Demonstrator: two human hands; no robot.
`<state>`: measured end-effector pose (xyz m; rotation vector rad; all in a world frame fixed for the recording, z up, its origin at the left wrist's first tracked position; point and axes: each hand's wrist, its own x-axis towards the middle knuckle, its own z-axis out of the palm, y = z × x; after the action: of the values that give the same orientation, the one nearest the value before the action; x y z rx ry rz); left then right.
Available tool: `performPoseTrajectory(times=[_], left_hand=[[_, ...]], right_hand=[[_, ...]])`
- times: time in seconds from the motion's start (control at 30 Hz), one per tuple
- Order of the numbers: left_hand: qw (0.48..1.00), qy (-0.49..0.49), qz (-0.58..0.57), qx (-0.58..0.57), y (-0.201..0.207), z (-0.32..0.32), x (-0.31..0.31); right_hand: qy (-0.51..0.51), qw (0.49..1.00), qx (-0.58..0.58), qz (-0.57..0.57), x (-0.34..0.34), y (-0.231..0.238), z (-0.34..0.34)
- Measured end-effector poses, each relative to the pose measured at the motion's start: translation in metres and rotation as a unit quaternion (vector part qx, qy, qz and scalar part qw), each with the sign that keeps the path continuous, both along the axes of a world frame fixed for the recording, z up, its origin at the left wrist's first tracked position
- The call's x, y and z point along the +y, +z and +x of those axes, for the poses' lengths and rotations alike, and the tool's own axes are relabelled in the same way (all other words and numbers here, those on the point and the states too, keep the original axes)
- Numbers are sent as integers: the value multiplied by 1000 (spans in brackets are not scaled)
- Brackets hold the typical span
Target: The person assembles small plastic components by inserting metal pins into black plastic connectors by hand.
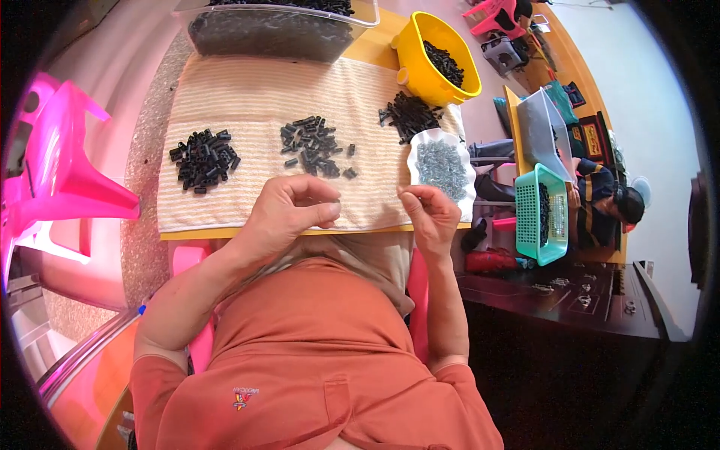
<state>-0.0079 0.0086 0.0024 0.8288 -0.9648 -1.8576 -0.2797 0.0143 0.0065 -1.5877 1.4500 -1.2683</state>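
Towel [247, 94] under half-curled left hand [283, 213]

On my feed: wooden table [379, 45] | striped towel [255, 90] over it | clear bin [270, 39], yellow tub [421, 79] at far side | I count dark left pile [204, 160], middle pile [311, 141], right pile [411, 118] on towel | white dish [466, 184] beside right pile

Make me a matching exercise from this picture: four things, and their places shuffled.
Things:
1. white wavy-edged tray
2. yellow tub
3. middle black pile
4. green basket

Places:
A. just beyond the left hand
B. off to the right, near a co-worker
C. beside the right hand, holding small glassy pieces
D. farther back than the tray, holding black parts

Pairs: 1-C, 2-D, 3-A, 4-B
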Motion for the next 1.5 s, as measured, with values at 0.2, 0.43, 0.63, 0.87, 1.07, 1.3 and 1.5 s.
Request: performPoseTrajectory(times=[0.2, 0.43, 0.63, 0.87, 1.07, 1.3, 1.5], left_hand=[[1000, -26, -13, -10, -2, -5, 3], [999, -43, -17, -2, -3, -7, 6], [998, -58, -33, 6, -2, -5, 6], [998, -69, 4, 12, 2, -3, 7], [998, -64, 7, 21, 1, -2, 4], [999, -19, -6, 36, -1, 0, 1], [1000, -5, -7, 14, 2, 1, 0]], right_hand=[[151, 977, -127, 80, 1, 12, 36], [221, 965, -97, 106, -2, 10, 53], [225, 963, -80, 128, -1, 14, 54], [248, 949, -143, 132, 1, 11, 56], [241, 967, -53, 69, 5, 6, 56], [261, 953, 119, -101, -9, 27, 61], [129, 956, 243, -106, -57, 14, 54]])
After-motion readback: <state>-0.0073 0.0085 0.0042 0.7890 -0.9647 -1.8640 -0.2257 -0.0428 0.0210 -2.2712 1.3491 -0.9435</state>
